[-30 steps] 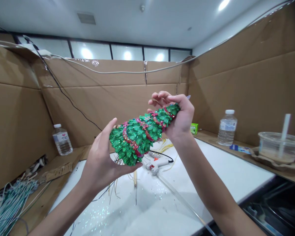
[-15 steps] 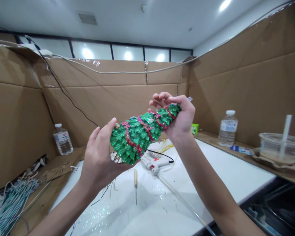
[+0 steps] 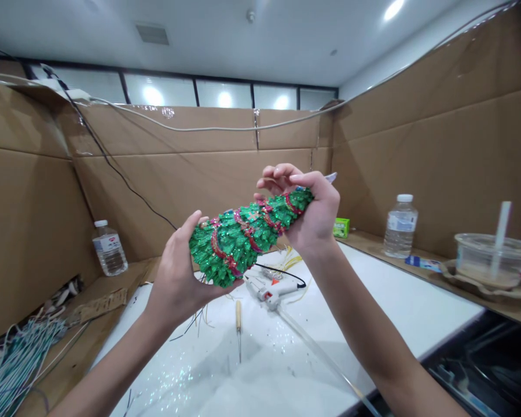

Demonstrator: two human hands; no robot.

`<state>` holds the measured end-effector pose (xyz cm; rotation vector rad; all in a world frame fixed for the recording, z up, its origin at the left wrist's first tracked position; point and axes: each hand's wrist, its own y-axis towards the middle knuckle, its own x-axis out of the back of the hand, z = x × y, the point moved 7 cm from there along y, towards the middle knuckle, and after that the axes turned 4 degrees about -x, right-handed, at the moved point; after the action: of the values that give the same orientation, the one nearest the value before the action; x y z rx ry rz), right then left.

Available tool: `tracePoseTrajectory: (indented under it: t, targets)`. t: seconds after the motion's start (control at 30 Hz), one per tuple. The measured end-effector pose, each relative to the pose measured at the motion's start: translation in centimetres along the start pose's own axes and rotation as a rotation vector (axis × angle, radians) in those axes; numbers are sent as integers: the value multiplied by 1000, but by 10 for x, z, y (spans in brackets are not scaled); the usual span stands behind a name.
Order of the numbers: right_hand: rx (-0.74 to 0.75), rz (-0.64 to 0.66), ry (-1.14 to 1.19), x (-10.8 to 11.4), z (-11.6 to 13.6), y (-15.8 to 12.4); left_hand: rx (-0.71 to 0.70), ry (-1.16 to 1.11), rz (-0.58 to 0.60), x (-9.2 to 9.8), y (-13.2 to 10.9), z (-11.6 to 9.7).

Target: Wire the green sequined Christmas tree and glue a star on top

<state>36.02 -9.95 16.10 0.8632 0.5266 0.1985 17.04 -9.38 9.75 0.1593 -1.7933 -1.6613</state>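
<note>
A glittery green miniature Christmas tree (image 3: 226, 246) with red garland bands is held tilted on its side above the table, its wide end to the left. My left hand (image 3: 178, 272) grips that wide base between thumb and fingers. Around the narrow tip, my right hand (image 3: 315, 211) is closed, with some of its fingers raised behind the tree. A small pale piece (image 3: 331, 177) sticks out past the right hand; its kind is unclear. Below the tree lie a white glue gun (image 3: 271, 294) with a long clear glue stick and a wooden-handled awl (image 3: 238, 324).
Glitter is scattered over the white table (image 3: 403, 295). Cardboard walls enclose it. Water bottles (image 3: 109, 249) stand left and right. At right are a plastic cup with a straw (image 3: 490, 260) and a green box (image 3: 341, 227). Teal wires (image 3: 19, 362) lie at lower left.
Both hands and the tree have shifted slightly left, and the tree's tilt has changed a little. My grip on it looks the same.
</note>
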Motion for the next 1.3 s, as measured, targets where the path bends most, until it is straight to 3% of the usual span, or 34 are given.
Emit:
tracePoseTrajectory:
  t: [0.17,0.5,0.77,1.07,1.3]
  targets:
    - [20,-1,-90,-4,2,-2,36,-44,16,-5,-1,8]
    - [11,22,-45,-5,1,-3,46,-72,18,-6,-3,10]
    - [33,87,-35,-10,4,-4,-19,-115,-61,-6,-5,12]
    - [36,99,-11,-9,4,-3,-87,-38,-111,1,-4,3]
    - [18,15,-59,-2,3,-2,-187,42,-136,9,-1,-12]
